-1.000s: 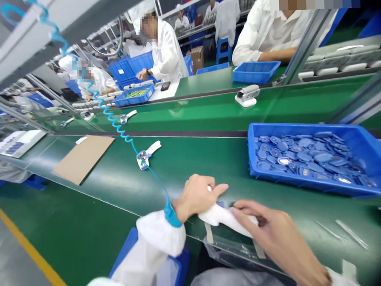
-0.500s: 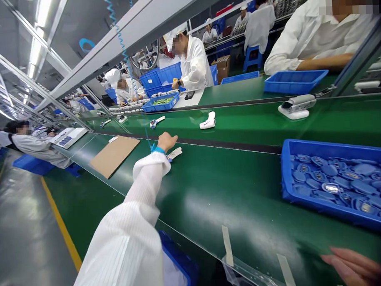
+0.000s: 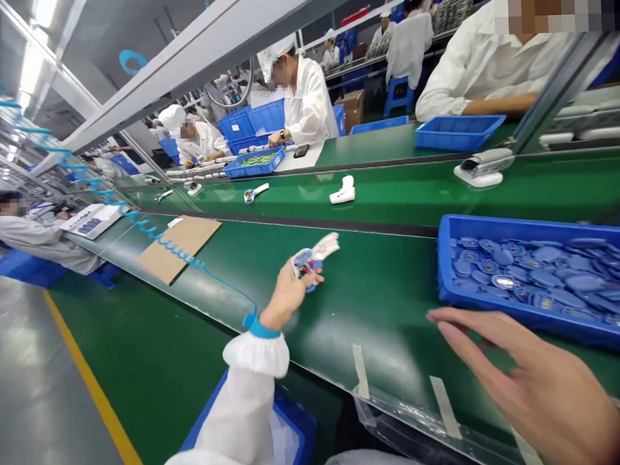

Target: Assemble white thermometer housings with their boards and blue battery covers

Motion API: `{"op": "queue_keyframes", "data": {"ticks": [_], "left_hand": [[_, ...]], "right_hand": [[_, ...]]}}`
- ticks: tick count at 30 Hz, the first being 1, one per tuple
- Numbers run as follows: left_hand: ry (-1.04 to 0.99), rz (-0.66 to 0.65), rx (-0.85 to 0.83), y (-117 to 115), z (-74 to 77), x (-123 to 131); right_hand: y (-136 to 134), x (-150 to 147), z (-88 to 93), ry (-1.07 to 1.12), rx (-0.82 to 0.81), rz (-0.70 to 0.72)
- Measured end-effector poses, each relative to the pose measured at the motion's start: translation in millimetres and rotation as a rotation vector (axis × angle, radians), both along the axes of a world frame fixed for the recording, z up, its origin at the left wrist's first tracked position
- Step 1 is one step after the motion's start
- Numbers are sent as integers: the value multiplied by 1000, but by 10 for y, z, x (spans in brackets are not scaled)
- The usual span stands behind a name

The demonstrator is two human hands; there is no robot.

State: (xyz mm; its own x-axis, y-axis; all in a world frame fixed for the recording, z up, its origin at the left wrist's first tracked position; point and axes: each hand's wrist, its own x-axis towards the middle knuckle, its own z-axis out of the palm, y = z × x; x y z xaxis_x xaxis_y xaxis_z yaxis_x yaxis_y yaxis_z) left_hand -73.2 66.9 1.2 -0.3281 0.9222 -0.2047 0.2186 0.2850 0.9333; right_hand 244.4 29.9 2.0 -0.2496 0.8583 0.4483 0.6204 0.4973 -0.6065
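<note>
Green belt (image 3: 388, 291) crosses the factory hall; left hand (image 3: 286, 296) holds white device (image 3: 315, 255).

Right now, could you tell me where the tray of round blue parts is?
Head view, right side: the blue tray sits on the green belt, just beyond the right hand.

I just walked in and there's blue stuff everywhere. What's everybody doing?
A person in a white coat is at a green belt. Their left hand holds a small white and blue gadget just above the belt. Their right hand is open, fingers spread, hovering beside a blue tray full of small blue parts. Other people in white coats are along the far side.
</note>
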Motion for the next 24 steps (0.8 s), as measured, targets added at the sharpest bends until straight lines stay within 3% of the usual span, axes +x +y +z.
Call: {"op": "queue_keyframes", "data": {"ticks": [2, 4, 6, 10, 14, 17, 19, 22, 24], "left_hand": [[-117, -169, 62, -207, 6, 382], [-191, -342, 130, -394, 12, 698], [-190, -472, 160, -521, 18, 934], [-62, -587, 137, -598, 55, 1210], [242, -725, 229, -597, 125, 1328], [605, -639, 282, -581, 164, 1337], [577, -519, 275, -549, 169, 1307], [176, -448, 170, -491, 146, 1255], [-100, -466, 42, -475, 120, 1254]], "right_hand": [[72, -150, 275, -16, 46, 48], [153, -228, 426, -6, 78, 98], [211, -223, 451, -35, 51, 149], [143, -88, 371, -168, -40, 198], [-100, 28, 469, -285, 104, 98], [-222, 233, 546, -402, 185, -48], [-257, 489, 448, -406, 93, -170], [-321, 977, 57, -457, -87, -312], [-405, 1292, -240, -517, -79, -395]]}}
